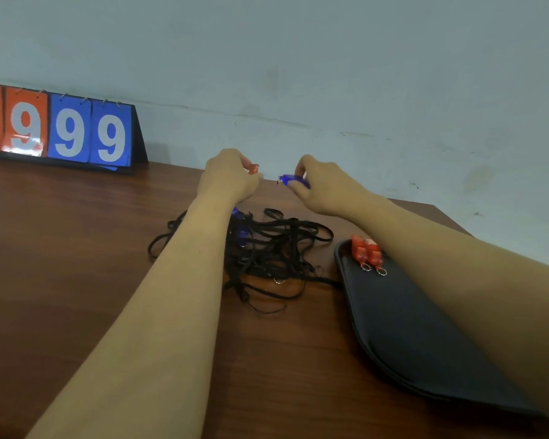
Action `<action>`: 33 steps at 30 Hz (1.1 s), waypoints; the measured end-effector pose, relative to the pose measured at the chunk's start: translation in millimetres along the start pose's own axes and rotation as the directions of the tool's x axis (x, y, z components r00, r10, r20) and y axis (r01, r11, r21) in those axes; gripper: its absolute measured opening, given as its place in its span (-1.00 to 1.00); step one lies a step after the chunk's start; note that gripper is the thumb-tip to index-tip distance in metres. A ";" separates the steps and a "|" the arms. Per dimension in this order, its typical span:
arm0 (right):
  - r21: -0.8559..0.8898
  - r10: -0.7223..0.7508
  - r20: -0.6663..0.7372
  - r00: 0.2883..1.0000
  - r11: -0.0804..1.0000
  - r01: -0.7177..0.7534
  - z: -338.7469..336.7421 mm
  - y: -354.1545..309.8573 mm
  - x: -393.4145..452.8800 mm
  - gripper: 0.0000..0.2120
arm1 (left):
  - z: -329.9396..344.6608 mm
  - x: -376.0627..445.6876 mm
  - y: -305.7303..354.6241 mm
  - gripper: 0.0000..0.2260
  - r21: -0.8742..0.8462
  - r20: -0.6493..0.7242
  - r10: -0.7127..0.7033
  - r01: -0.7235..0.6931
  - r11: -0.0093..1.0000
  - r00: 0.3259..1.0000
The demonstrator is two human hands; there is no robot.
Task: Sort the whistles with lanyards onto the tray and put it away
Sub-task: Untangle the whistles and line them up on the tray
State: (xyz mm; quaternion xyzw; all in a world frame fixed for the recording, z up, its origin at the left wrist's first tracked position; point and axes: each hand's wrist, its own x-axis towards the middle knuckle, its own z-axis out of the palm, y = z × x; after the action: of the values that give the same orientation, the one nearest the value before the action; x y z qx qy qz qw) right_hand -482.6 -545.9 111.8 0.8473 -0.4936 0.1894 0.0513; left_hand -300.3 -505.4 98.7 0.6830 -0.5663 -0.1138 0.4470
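My left hand (pixel 227 177) is raised above the table and pinches a red whistle (pixel 253 168). Beside it, my right hand (pixel 322 186) pinches a blue whistle (pixel 293 180). Below both hands lies a tangled heap of black lanyards (pixel 273 251) with more blue whistles (pixel 242 233) caught in it, partly hidden by my left forearm. A black tray (pixel 419 337) sits at the right, and two red whistles (pixel 366 250) with metal rings lie at its far end. My right forearm covers part of the tray.
A flip scoreboard (pixel 57 128) with red and blue 9 cards stands at the back left against the pale wall. The brown wooden table (pixel 76 264) ends at the wall behind the hands and at a corner at the far right.
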 end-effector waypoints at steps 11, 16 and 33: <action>0.311 0.294 0.027 0.956 0.906 -0.287 -59.6 80.6 -82.2 -0.71 | 29.6 -41.1 51.6 -0.75 -0.192 0.229 0.177 -0.134 0.972 0.957; 0.520 0.405 0.134 0.904 0.748 -0.412 -61.4 118.1 -110.1 -0.79 | 55.7 -60.9 86.3 -0.73 -0.261 0.340 0.216 -0.129 0.957 0.915; 0.264 0.343 0.422 0.839 0.839 -0.476 -43.2 144.9 -124.8 -0.68 | 122.9 -78.6 109.7 -0.73 -0.049 0.502 0.338 -0.364 0.930 0.796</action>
State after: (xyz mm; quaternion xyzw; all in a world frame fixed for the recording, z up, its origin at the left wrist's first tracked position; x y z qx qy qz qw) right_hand -673.3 -505.6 90.9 0.7341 -0.6238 0.1253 -0.2374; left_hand -481.5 -491.3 81.7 0.5237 -0.7820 -0.1887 0.2804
